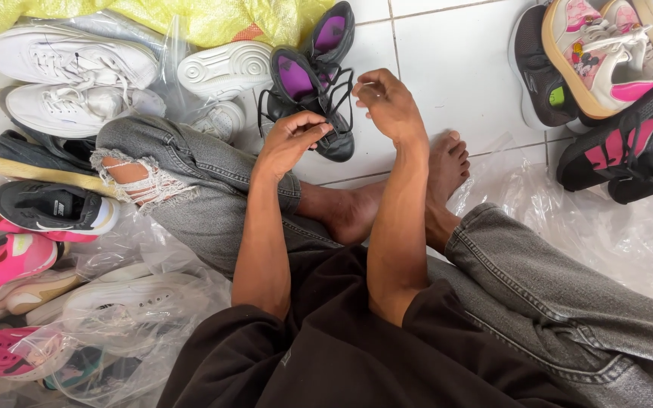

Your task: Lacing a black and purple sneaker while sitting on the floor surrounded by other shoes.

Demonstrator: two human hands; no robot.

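A black sneaker with a purple lining [307,94] lies on the white tile floor in front of my crossed legs, with its twin [330,34] just behind it. My left hand [290,138] pinches one black lace [325,121] near the shoe's tongue. My right hand [387,102] is raised to the right of the shoe and pinches the other end of the lace. The lace stretches between the two hands across the shoe's front.
White sneakers [69,57] lie at the far left, partly in clear plastic [164,53]. Pink and dark shoes [9,264] are piled at the left. More sneakers [606,68] sit at the top right. Crumpled plastic sheet [614,234] covers the floor on the right. A yellow bag [190,19] lies behind.
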